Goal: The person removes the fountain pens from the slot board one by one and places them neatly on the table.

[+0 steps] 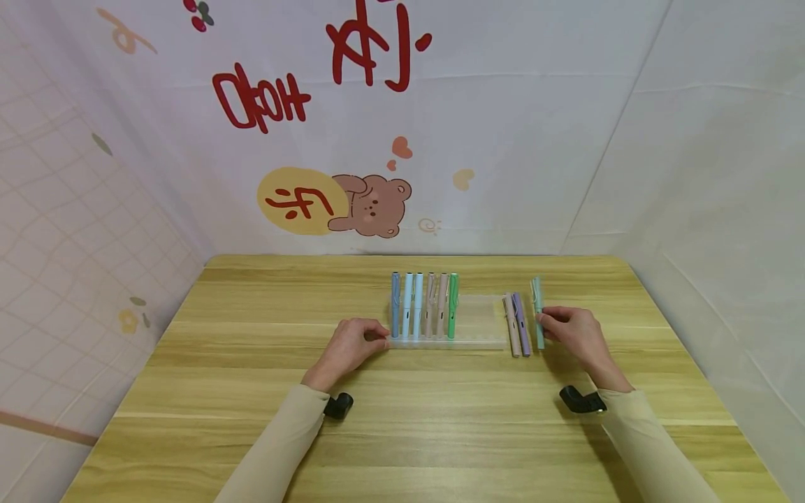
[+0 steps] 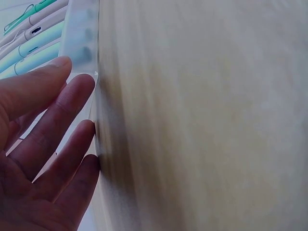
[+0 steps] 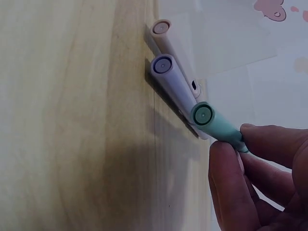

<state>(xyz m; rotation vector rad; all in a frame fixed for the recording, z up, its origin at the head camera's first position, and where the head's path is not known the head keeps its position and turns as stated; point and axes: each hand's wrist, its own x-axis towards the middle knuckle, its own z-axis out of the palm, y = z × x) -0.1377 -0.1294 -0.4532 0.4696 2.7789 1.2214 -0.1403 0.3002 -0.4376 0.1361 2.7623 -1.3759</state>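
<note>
A clear plastic pen tray (image 1: 481, 318) lies on the table, with a row of pens in its left part: a dark blue pen (image 1: 395, 304), light blue ones, greyish-pink ones and a green pen (image 1: 453, 307). My left hand (image 1: 352, 346) is at the tray's near left corner, thumb and forefinger pinching it. In the left wrist view the other fingertips (image 2: 89, 166) lie along the edge. My right hand (image 1: 575, 335) pinches a mint-green pen (image 3: 216, 125) between thumb and fingers. Beside it, a purple pen (image 3: 171, 74) and a beige pen (image 3: 168, 41) lie at the tray's right end.
The wood-grain table (image 1: 434, 419) stretches in front of the tray and to both sides. A white printed cloth (image 1: 503, 126) hangs behind it, with more cloth at the left and right. Black wrist devices (image 1: 581, 400) sit on both sleeves.
</note>
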